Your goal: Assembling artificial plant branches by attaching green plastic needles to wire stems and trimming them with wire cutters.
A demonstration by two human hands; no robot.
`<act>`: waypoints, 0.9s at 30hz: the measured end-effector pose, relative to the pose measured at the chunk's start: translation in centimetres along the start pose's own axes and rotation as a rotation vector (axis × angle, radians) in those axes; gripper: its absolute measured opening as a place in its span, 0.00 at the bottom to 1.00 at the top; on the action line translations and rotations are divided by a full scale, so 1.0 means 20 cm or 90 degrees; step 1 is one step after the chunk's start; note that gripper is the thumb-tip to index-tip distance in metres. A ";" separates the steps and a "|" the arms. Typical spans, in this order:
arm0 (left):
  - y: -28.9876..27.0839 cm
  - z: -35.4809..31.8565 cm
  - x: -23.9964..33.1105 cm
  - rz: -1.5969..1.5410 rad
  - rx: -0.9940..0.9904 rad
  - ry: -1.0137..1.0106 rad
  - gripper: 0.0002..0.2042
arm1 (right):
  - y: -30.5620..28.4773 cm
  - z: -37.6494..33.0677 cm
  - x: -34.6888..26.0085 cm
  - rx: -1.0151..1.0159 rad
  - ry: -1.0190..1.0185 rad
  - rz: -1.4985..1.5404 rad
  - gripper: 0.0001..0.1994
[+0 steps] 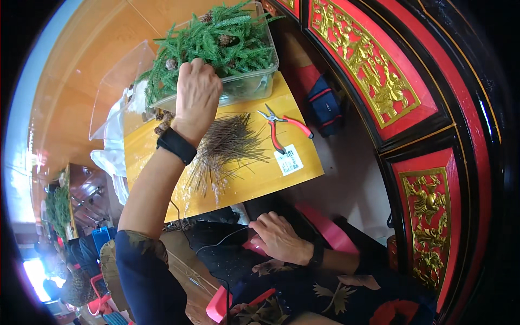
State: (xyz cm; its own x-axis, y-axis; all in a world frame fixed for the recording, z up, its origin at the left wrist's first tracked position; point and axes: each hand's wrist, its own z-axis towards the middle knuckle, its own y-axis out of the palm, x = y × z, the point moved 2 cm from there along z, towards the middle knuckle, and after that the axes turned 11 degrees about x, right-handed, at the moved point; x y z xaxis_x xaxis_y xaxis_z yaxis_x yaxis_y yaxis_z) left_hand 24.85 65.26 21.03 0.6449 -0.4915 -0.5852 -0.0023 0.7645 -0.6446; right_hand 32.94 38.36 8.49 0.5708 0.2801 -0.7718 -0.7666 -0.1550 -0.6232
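Observation:
My left hand (196,97) reaches up into a clear plastic box (254,81) filled with green artificial pine sprigs (222,40) and small pinecones; its fingers are curled among the sprigs, and what they grip is hidden. A black band sits on that wrist. My right hand (279,238) rests low on my lap, fingers loosely spread on dark cloth, holding nothing. A bundle of thin brown wires (225,149) lies on the yellow board (260,179) just below the box.
Red-handled pliers (281,127) lie on the yellow board right of the wires, beside a white label (288,160). The box's clear lid (116,86) stands at the left with white plastic under it. A red and gold carved panel (379,81) curves along the right.

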 end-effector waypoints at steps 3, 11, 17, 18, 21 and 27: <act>0.06 0.04 0.00 -0.072 -0.042 -0.024 0.03 | -0.02 0.00 0.02 -0.014 0.016 -0.017 0.16; 0.17 -0.02 0.01 -0.296 -0.104 -0.256 0.14 | -0.06 -0.02 0.05 -0.026 -0.017 -0.082 0.14; 0.10 -0.01 -0.17 -0.281 -0.039 -0.240 0.15 | -0.03 -0.04 0.04 -0.035 -0.036 -0.106 0.16; 0.08 -0.01 -0.20 -0.276 -0.037 -0.233 0.15 | -0.02 -0.05 0.04 -0.040 -0.039 -0.115 0.16; -0.02 -0.03 -0.30 -0.237 -0.050 -0.235 0.15 | 0.02 -0.08 0.03 -0.031 -0.047 -0.129 0.14; -0.42 -0.05 -0.45 -0.226 0.003 -0.242 0.14 | 0.08 -0.16 -0.05 -0.029 -0.060 -0.173 0.11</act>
State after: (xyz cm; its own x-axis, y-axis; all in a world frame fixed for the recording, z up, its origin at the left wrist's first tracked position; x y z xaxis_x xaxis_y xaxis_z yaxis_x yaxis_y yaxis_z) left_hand 18.29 62.88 31.15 0.8373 -0.5353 -0.1110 0.2698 0.5812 -0.7677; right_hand 32.18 34.75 7.83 0.7224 0.4032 -0.5617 -0.5737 -0.1039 -0.8124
